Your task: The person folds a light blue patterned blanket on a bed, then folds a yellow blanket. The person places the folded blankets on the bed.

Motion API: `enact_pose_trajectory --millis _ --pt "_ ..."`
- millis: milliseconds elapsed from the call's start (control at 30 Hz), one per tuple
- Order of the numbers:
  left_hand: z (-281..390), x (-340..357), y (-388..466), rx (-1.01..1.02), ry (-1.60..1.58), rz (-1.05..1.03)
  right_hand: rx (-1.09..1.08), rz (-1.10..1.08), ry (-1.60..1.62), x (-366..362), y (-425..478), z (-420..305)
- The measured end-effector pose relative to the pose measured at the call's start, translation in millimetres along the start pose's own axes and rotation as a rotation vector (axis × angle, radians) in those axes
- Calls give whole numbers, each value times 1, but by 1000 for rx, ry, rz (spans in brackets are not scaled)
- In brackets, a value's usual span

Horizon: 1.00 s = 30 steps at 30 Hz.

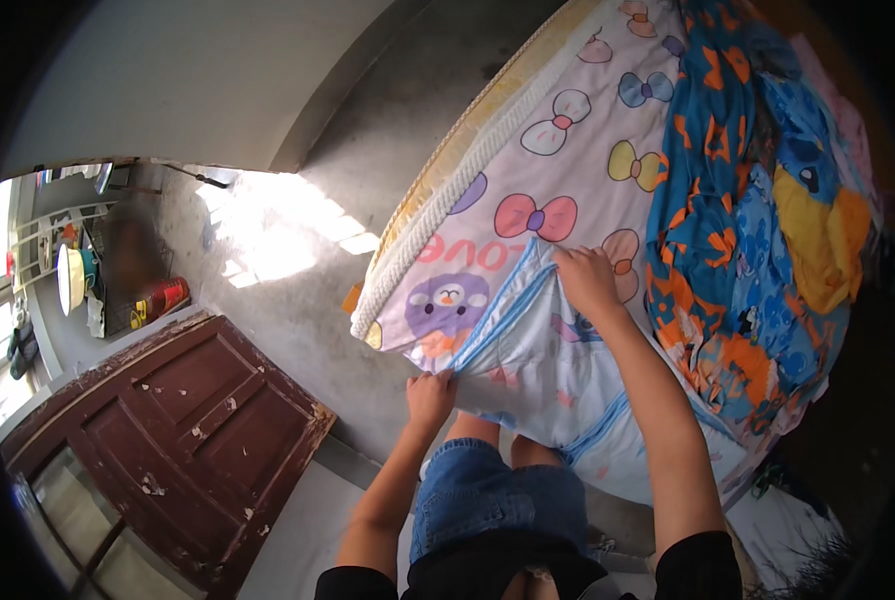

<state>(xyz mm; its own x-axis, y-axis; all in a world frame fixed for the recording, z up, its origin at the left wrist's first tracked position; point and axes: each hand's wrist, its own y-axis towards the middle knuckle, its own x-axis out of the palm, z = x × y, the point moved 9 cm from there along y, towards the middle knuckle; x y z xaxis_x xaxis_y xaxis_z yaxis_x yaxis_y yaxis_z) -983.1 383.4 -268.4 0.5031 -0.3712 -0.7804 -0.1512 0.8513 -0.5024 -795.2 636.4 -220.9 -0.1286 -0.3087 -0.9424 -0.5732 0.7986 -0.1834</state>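
Note:
A pale quilt with blue edging (522, 367) hangs partly folded in front of me, over the near side of a bed. At its lower left end, my left hand (431, 399) pinches the blue edge. My right hand (587, 282) grips the same edge higher up, so it runs taut and slanting between both hands. Beneath lies a pink sheet (485, 225) printed with bows, a purple cartoon animal and some lettering. The sheet's thick white braided border (447, 202) follows the mattress's left side. Part of the quilt drapes down past my right forearm.
Rumpled teal-and-orange fabric (706, 187) and a blue and yellow cloth (815, 225) are heaped along the bed's right side. A worn brown door (185, 435) stands at lower left. Beyond it, a wire rack (155, 259) holds items near the sunlit concrete floor (327, 330).

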Motion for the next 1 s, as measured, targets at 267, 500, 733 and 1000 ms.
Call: enact_pose_trajectory --millis 267,500,733,1000 --pt "-10 18 22 -61 19 39 214 49 62 22 5 12" --pt "-16 15 12 -28 -26 167 246 182 499 34 -10 17" --pt "23 -8 11 105 -76 201 291 -25 470 65 -81 -9" --pt "146 29 -31 489 -151 80 552 48 501 59 -236 35"
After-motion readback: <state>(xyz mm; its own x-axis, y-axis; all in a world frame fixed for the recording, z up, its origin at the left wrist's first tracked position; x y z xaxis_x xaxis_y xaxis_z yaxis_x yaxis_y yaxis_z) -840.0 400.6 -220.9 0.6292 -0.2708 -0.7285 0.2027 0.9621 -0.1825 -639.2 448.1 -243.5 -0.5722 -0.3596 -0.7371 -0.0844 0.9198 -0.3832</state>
